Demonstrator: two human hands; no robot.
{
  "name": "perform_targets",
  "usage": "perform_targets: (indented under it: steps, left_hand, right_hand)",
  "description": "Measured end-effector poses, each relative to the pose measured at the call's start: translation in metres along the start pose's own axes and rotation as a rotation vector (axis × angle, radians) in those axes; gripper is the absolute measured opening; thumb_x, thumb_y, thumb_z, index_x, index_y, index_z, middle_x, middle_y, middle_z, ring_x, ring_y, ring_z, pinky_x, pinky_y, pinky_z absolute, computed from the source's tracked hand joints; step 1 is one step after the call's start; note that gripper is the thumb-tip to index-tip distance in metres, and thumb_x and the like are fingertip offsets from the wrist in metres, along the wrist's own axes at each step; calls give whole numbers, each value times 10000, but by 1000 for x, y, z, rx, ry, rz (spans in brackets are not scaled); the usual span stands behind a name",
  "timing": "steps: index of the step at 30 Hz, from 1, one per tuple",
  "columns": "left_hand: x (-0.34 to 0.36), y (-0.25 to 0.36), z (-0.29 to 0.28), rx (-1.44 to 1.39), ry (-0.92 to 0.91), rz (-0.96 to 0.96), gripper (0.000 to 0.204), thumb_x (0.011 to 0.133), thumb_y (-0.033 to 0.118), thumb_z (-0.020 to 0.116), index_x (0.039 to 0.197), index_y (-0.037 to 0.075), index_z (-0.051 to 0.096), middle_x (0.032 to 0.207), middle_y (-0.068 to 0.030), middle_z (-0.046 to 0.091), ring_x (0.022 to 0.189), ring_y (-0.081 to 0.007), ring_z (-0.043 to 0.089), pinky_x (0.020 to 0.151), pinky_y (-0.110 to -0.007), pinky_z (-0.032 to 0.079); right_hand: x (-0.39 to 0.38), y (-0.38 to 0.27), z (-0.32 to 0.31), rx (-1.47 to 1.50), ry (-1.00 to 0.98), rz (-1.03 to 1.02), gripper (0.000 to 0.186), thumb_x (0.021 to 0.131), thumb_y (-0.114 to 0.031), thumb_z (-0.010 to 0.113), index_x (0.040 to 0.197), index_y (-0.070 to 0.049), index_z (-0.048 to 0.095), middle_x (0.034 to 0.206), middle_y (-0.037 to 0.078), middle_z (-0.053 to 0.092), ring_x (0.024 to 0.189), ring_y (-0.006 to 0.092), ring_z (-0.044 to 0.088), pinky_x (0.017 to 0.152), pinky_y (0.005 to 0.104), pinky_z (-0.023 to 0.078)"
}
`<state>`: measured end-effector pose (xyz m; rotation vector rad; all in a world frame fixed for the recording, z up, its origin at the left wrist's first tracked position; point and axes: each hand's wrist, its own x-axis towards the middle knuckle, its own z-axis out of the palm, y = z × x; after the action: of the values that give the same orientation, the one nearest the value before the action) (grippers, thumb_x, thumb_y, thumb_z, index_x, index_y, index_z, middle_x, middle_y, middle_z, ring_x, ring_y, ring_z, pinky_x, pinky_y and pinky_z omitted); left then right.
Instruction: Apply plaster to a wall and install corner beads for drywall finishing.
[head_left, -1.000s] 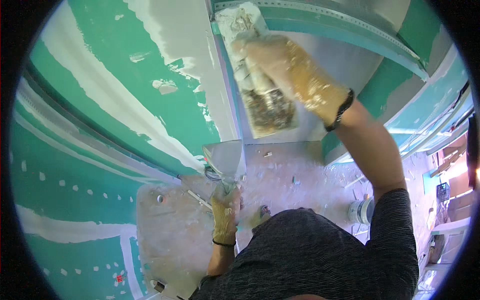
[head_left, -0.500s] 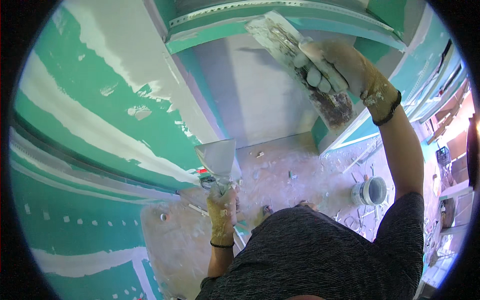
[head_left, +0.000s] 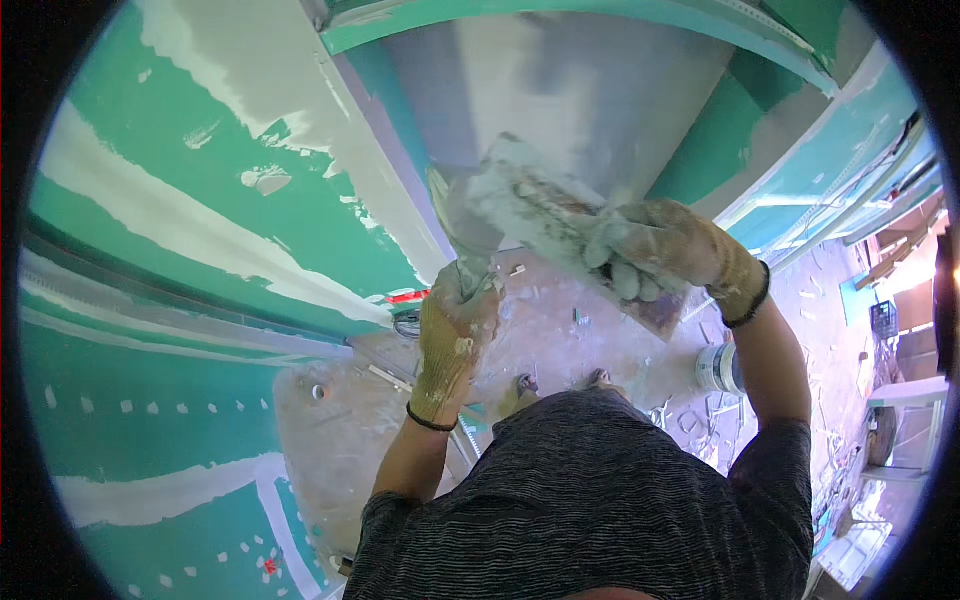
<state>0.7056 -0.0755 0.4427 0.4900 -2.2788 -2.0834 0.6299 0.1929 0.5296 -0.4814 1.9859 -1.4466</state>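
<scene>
My left hand [head_left: 455, 325], in a plaster-smeared work glove, is closed round the handle of a wide taping knife [head_left: 462, 215]. Its pale blade points up and away from me. In my right hand [head_left: 665, 250], also gloved, is a long plastering trowel [head_left: 535, 195], gripped by the handle on its back. Compound and brown stains cover the trowel's back. The trowel's far left end overlaps the knife blade in view; whether the two touch I cannot tell. Both tools are held in front of a board recess [head_left: 560, 90] smoothed with grey-white compound.
Green plasterboard [head_left: 130, 230] with white compound bands rises at the left. A green-edged crosspiece [head_left: 590, 12] spans the recess above. On the dusty floor [head_left: 560, 350] lie scraps, and a white bucket [head_left: 718, 368] stands by my right arm. A dark crate [head_left: 883, 320] is farther right.
My right hand has brought the trowel down and left, toward the knife. The left hand has risen with the knife, so the two tools now overlap in view.
</scene>
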Motion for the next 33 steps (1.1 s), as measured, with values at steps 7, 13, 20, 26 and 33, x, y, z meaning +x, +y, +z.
perform_targets:
  steps: [7,13,20,26,33]
  left_hand:
    - [23,-29,0,288,-40,432,226,923,181,662,1051,-5,646,753,-41,653,549,-108,568,480,-292,459]
    - [22,-36,-25,-193,-35,92,270,914,202,701,1087,3,641,765,7,586,531,-87,494,468,-258,417]
    - [-4,-42,-17,-213,39,83,162,927,153,669,972,9,612,699,-4,586,503,-53,455,451,-230,336]
    - [-14,-35,-2,-56,-25,6,147,927,179,659,938,35,631,630,6,553,480,-78,457,445,-247,337]
    - [-24,-35,-8,18,45,-62,202,920,231,662,940,32,642,618,10,524,510,-94,476,477,-270,367]
  right_hand:
    - [24,-6,-1,-29,-36,153,482,1030,-463,636,1083,8,725,759,53,707,593,114,653,525,279,545]
    - [-11,41,-35,-498,200,293,293,1022,-298,649,1174,-66,742,858,22,731,730,111,650,693,299,563]
    - [-17,-49,-43,-288,727,-318,375,1037,-330,614,1158,10,715,922,52,726,800,121,655,748,298,566]
    - [25,-81,-53,-170,681,-198,440,1041,-403,592,1178,-2,710,835,43,700,679,105,657,644,266,559]
    - [-3,-25,-138,-350,652,-359,429,1051,-392,596,1204,-5,702,860,51,721,663,111,674,639,267,568]
